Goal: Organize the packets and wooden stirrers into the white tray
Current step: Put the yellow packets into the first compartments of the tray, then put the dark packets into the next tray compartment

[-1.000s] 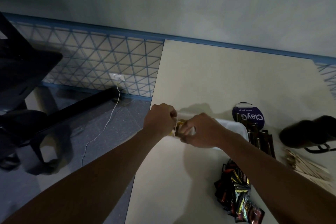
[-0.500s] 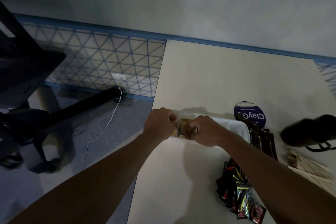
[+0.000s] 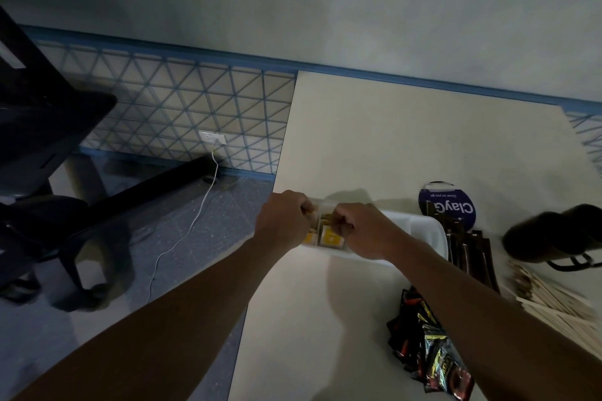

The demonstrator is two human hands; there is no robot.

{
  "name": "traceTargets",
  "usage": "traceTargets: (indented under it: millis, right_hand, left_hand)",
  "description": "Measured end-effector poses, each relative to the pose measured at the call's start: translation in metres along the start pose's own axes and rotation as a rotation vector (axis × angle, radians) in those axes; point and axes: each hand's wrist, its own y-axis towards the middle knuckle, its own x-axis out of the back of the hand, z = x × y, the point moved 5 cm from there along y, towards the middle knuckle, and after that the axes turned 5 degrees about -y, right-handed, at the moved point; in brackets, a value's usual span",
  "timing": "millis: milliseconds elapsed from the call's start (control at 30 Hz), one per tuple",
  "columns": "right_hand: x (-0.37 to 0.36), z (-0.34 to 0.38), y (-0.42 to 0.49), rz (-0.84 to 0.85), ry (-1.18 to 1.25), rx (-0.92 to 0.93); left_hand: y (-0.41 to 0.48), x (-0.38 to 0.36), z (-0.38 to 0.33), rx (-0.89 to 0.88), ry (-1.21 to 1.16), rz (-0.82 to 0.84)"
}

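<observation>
A white tray lies near the table's left edge. Yellow packets stand in its left compartment. My left hand and my right hand are both at that compartment, fingers curled and pinching the yellow packets between them. Dark brown stick packets lie right of the tray. A heap of black and red packets sits near the front. Wooden stirrers are piled at the right edge.
A purple round lid lies behind the tray. A black object sits at the right. The cream table ends at a wall. Left of the table are floor, a white cable and a black chair.
Both hands stayed at the tray's left compartment; they have spread slightly apart, and more of the yellow packets shows between them.
</observation>
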Motion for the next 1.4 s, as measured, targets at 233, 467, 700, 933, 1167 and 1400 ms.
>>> traceTargets:
  millis: [233,467,700,933,1167,1400]
  right_hand:
    - [0.006,0.002,-0.006,-0.084,-0.175,0.041]
    - [0.02,-0.006,-0.008,-0.152,-0.052,0.034]
    - [0.024,-0.015,-0.01,-0.233,0.005,0.01]
    - [0.02,-0.018,-0.023,-0.268,0.022,0.011]
    - [0.017,-0.025,-0.043,-0.334,0.057,-0.053]
    - [0.01,-0.04,-0.085,-0.432,0.101,-0.141]
  left_hand:
    - [0.0,0.004,-0.003,-0.005,-0.013,-0.007]
    - [0.003,0.014,-0.006,-0.037,0.011,-0.03]
    - [0.005,0.022,-0.007,-0.081,0.03,-0.055]
    - [-0.001,0.025,-0.008,-0.09,0.01,-0.052]
    - [-0.015,0.014,-0.03,-0.197,-0.051,0.039]
    - [-0.039,-0.018,-0.064,-0.27,-0.09,0.161]
